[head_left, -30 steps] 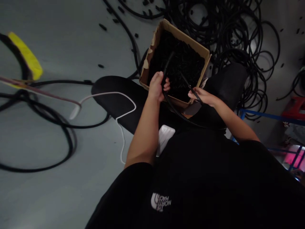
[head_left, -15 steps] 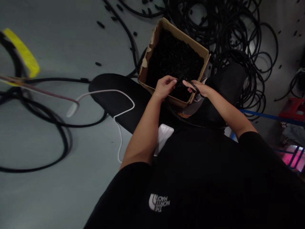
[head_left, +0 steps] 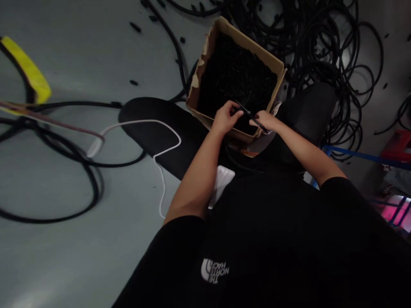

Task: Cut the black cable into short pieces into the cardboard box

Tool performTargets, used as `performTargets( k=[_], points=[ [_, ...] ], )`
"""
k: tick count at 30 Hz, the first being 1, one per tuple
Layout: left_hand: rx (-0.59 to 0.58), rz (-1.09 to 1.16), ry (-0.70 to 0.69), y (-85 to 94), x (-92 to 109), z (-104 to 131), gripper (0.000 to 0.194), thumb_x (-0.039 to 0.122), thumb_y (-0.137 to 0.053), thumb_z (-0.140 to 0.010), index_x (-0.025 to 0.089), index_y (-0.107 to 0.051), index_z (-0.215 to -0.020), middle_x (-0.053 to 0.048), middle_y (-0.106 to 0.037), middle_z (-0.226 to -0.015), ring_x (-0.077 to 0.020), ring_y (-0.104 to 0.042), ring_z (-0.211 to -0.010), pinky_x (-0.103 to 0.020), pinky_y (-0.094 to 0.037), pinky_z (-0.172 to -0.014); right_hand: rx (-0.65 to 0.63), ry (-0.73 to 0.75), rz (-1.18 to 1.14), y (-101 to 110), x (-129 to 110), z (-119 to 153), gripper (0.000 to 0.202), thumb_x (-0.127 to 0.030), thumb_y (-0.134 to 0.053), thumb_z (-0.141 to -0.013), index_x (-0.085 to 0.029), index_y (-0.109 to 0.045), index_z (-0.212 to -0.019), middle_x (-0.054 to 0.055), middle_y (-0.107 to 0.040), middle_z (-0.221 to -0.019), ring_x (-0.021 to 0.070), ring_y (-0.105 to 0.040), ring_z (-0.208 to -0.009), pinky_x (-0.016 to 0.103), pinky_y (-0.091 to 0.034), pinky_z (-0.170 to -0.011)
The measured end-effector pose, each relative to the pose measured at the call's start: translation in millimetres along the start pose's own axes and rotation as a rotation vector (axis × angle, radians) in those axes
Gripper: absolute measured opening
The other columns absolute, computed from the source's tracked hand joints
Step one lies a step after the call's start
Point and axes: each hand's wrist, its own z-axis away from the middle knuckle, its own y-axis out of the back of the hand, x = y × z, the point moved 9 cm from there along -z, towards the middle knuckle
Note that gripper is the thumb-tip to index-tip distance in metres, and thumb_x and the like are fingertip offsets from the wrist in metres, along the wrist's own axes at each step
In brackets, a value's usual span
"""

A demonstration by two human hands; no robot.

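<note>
Over the near edge of a cardboard box (head_left: 205,121) full of small black pieces, my two hands are close together. My right hand (head_left: 265,121) is closed round a black tool that looks like scissors (head_left: 247,110), its tips pointing up and left. Beside the tips, my left hand (head_left: 226,116) has its thumb and fingers curled in a pinch; anything between them is too small to name. A thin black cable (head_left: 239,164) curves over my lap below the box.
Tangled black cable coils (head_left: 317,38) lie behind and right of the box. More cable with a yellow band (head_left: 28,70) is at left. A white cord (head_left: 144,121) crosses my leg, and a white device (head_left: 221,184) rests on my lap.
The black tool now shows more plainly between my hands, tilted up and left. My left hand has shifted slightly right, and the box appears a little higher in view.
</note>
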Motion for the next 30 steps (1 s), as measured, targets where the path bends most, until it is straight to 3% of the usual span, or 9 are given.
performTargets(
  k=[4,11,17,21,24,28,30],
  points=[
    [0.020,-0.169,-0.027,-1.8,-1,-1,0.035,0.037,-0.106,-0.088,0.024,-0.074,-0.090,-0.001,-0.068,-0.086,-0.0233,-0.058,-0.086,-0.032,-0.047,-0.086,-0.100,-0.012,-0.154,-18,10,-10,0.052,-0.059,-0.092,-0.099,-0.022,-0.065,-0.075,0.005,-0.070,-0.077,0.0188,-0.066,-0.071,0.031,-0.054,-0.067],
    [-0.081,-0.169,-0.034,-10.3,-5,-4,0.025,0.032,-0.096,-0.094,0.024,-0.074,-0.086,-0.004,-0.072,-0.090,-0.0261,-0.063,-0.089,-0.034,-0.048,-0.089,-0.076,0.131,-0.073,-9,0,-19,0.062,-0.078,-0.092,-0.095,-0.019,-0.075,-0.093,0.011,-0.080,-0.100,0.0239,-0.073,-0.091,0.035,-0.067,-0.082],
    [-0.044,-0.244,-0.076,-1.0,-1,-4,0.031,0.045,-0.091,-0.101,0.025,-0.070,-0.089,-0.005,-0.070,-0.087,-0.0285,-0.064,-0.092,-0.037,-0.054,-0.094,0.098,0.048,0.200,2,0,-18,0.047,-0.063,-0.089,-0.100,-0.020,-0.074,-0.088,0.011,-0.077,-0.092,0.0289,-0.079,-0.098,0.031,-0.057,-0.082],
    [-0.073,-0.407,-0.054,-1.2,-2,-2,0.033,0.052,-0.079,-0.111,0.025,-0.067,-0.096,-0.007,-0.072,-0.091,-0.0286,-0.067,-0.093,-0.039,-0.056,-0.097,0.065,0.044,0.239,3,4,-15,0.039,-0.052,-0.089,-0.100,-0.020,-0.072,-0.085,0.008,-0.073,-0.086,0.0260,-0.077,-0.094,0.030,-0.051,-0.079],
    [-0.158,-0.400,-0.052,-7.7,1,2,0.038,0.057,-0.076,-0.113,0.023,-0.068,-0.096,-0.005,-0.070,-0.086,-0.0256,-0.066,-0.087,-0.037,-0.055,-0.090,-0.023,0.058,0.225,1,5,-16,0.033,-0.045,-0.091,-0.097,-0.019,-0.072,-0.089,0.007,-0.075,-0.091,0.0246,-0.073,-0.094,0.031,-0.053,-0.084],
    [-0.314,-0.240,-0.073,-17.2,12,8,0.058,0.075,-0.077,-0.109,0.021,-0.071,-0.089,-0.003,-0.065,-0.076,-0.0202,-0.058,-0.074,-0.032,-0.048,-0.072,-0.062,0.136,0.181,1,-2,-20,0.031,-0.040,-0.092,-0.093,-0.018,-0.073,-0.104,0.009,-0.080,-0.111,0.0235,-0.070,-0.102,0.032,-0.055,-0.094],
    [-0.351,-0.126,-0.026,-16.5,14,10,0.066,0.085,-0.080,-0.104,0.020,-0.074,-0.089,-0.002,-0.062,-0.073,-0.0170,-0.050,-0.066,-0.030,-0.041,-0.061,-0.059,0.167,0.176,2,-5,-19,0.029,-0.041,-0.089,-0.096,-0.018,-0.071,-0.101,0.006,-0.076,-0.106,0.0229,-0.068,-0.101,0.033,-0.053,-0.093]
  ],
)
